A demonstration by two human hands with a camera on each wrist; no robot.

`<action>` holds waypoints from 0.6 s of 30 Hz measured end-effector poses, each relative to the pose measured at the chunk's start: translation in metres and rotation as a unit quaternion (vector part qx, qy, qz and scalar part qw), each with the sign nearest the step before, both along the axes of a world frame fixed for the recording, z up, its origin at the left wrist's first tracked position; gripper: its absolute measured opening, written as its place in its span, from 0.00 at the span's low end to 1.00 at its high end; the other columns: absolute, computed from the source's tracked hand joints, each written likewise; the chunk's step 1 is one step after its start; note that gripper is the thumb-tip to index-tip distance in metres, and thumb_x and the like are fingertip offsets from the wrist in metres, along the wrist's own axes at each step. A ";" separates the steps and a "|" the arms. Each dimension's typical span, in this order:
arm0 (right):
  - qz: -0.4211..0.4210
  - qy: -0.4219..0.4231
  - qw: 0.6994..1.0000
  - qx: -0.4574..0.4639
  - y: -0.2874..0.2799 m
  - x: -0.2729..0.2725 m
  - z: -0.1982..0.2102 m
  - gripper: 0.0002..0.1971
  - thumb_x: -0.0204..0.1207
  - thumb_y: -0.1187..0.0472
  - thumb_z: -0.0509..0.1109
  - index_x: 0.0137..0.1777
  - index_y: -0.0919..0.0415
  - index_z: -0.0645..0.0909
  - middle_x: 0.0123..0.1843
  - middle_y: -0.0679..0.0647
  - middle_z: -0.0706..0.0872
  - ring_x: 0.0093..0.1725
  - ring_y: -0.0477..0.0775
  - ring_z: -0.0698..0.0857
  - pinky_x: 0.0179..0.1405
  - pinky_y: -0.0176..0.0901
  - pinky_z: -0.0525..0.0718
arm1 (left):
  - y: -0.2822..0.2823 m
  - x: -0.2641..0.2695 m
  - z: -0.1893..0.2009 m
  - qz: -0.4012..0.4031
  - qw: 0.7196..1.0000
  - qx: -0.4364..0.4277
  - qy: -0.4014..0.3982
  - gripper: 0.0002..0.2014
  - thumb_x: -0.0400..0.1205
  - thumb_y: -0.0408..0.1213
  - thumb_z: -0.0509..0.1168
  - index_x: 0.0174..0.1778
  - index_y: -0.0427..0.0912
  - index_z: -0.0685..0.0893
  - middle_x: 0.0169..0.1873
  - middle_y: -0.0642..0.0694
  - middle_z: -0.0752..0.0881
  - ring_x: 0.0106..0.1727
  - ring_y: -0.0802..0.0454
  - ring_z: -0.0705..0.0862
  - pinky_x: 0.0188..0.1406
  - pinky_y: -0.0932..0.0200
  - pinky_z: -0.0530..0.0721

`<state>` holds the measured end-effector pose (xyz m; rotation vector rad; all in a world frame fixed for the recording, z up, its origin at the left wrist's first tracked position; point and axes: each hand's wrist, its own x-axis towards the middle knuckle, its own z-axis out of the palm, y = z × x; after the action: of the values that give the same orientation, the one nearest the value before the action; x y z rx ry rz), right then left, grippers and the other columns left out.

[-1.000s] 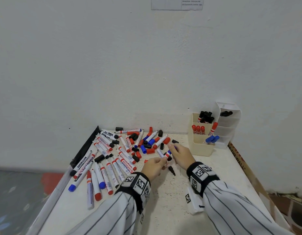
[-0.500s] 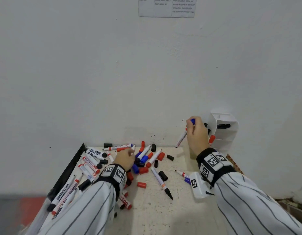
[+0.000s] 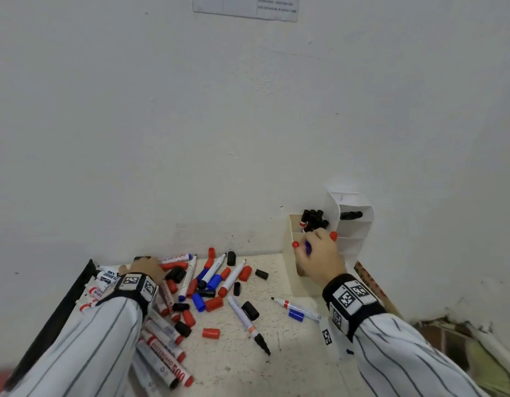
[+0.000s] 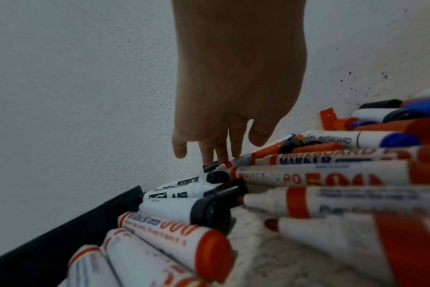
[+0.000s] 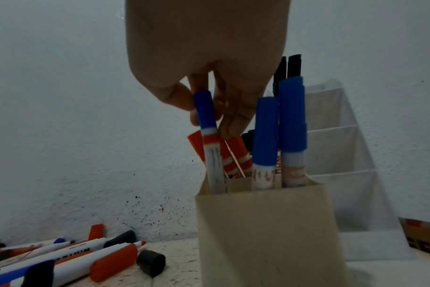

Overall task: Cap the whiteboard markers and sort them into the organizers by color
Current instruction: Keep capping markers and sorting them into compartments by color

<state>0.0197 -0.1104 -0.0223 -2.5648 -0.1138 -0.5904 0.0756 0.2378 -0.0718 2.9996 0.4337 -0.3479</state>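
My right hand (image 3: 311,245) pinches a blue-capped marker (image 5: 205,111) by its cap. The marker's lower end stands inside the front compartment of the beige organizer (image 5: 265,229), beside two other blue-capped markers (image 5: 265,136). Red markers (image 5: 238,153) and black ones stand in the compartments behind. My left hand (image 3: 144,266) is over the back left of the marker pile (image 3: 190,285), fingers (image 4: 210,155) pointing down and touching the end of a red marker (image 4: 243,158); it holds nothing.
A white tiered organizer (image 3: 355,233) with a black marker stands right of the beige one, against the wall. Loose caps, an uncapped black marker (image 3: 249,328) and an uncapped red marker (image 3: 293,306) lie mid-table. A black strip (image 3: 61,305) borders the left edge, cardboard (image 3: 374,287) the right.
My right hand carried the blue-capped marker from the table up to the organizers and has lowered it into the beige one. My left hand moved left onto the pile.
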 end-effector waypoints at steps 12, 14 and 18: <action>-0.073 0.096 0.986 -0.116 0.009 0.001 0.007 0.09 0.78 0.55 0.57 0.38 0.55 0.74 0.40 0.50 0.78 0.40 0.52 0.79 0.46 0.44 0.78 | 0.000 0.001 -0.005 0.021 0.997 0.066 -0.037 0.15 0.81 0.42 0.60 0.64 0.47 0.75 0.61 0.45 0.77 0.66 0.46 0.76 0.71 0.45 0.66; -0.087 0.071 0.986 -0.122 0.009 0.001 0.006 0.09 0.78 0.55 0.57 0.40 0.55 0.75 0.42 0.49 0.78 0.44 0.51 0.77 0.51 0.46 0.74 | 0.002 0.001 -0.008 0.036 0.997 0.056 -0.042 0.13 0.80 0.40 0.61 0.60 0.47 0.75 0.59 0.46 0.80 0.65 0.46 0.77 0.73 0.43 0.62; -0.093 -0.008 0.987 -0.133 0.013 0.001 0.004 0.10 0.73 0.56 0.57 0.41 0.56 0.80 0.41 0.49 0.80 0.45 0.53 0.77 0.47 0.47 0.71 | 0.007 0.002 -0.010 0.038 0.997 0.029 -0.056 0.10 0.79 0.38 0.63 0.55 0.48 0.75 0.53 0.47 0.83 0.60 0.46 0.80 0.74 0.40 0.58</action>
<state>0.0202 -0.0971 -0.0186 -2.8503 0.0460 -0.7075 0.0777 0.2449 -0.0817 3.0287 0.5532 -0.1620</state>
